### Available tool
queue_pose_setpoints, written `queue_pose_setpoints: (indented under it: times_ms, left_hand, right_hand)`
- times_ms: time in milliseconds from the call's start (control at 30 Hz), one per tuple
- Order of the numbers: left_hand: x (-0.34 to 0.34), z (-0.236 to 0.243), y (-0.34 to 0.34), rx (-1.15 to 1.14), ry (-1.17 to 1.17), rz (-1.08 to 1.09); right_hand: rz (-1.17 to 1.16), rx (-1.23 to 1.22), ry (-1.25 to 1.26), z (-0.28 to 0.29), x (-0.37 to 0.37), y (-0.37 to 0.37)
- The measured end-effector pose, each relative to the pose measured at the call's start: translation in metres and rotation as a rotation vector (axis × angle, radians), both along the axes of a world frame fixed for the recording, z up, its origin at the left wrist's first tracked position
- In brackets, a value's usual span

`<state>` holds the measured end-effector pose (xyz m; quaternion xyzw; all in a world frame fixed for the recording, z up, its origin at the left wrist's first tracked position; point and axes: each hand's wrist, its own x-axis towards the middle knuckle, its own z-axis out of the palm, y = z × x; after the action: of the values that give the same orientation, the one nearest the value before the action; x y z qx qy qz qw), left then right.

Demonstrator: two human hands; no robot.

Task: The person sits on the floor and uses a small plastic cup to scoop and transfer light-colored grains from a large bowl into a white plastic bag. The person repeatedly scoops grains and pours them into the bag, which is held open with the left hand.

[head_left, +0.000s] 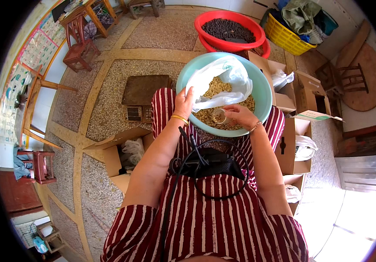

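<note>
White in colour, one small cup (225, 114) is pinched between thumb and fingers of the right hand (240, 115) near the frame's centre. One translucent bag (241, 75) is gripped at its left edge by the left hand (184, 103). Both are held over one pale-green basin (265, 94) of yellowish kernels (206, 117). Two red basins (204, 19) are stacked at upper centre; one yellow basket (284, 36) is seen at upper right.
</note>
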<state>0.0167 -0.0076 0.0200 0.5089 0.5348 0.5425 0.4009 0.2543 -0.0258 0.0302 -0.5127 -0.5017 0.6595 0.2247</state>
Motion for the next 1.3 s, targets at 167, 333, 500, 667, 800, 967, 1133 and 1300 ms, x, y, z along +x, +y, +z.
queue_pose_setpoints:
  times_ms: [167,333,500,667,800,967,1133,1300]
  left_hand:
    - [0.0,-0.004,0.0,0.052,-0.002,-0.005]
    - [0.0,-0.002,0.0,0.057,0.019,0.02]
    - [0.002,0.003,-0.001,0.04,0.03,0.03]
    - [0.0,-0.006,0.002,0.037,-0.02,0.014]
    - [0.0,-0.008,0.003,0.051,-0.037,0.008]
    - [0.0,0.001,-0.002,0.034,0.028,0.01]
    - [0.001,-0.001,0.0,0.074,-0.014,0.01]
    - [0.002,-0.001,0.0,0.045,-0.024,0.0]
  right_hand:
    - [-0.124,-0.038,0.134,0.016,0.011,0.0]
    - [-0.269,0.143,0.091,0.033,0.0,0.022]
    - [-0.279,0.99,-0.54,0.038,-0.024,0.045]
    - [-0.12,1.173,-0.751,0.042,-0.042,0.05]
    - [-0.165,1.334,-0.776,0.044,-0.042,0.05]
    - [-0.372,1.243,-0.583,0.05,-0.035,0.04]
    - [-0.294,0.897,-0.383,0.046,-0.021,0.009]
    - [0.11,0.867,-0.681,0.022,-0.011,-0.009]
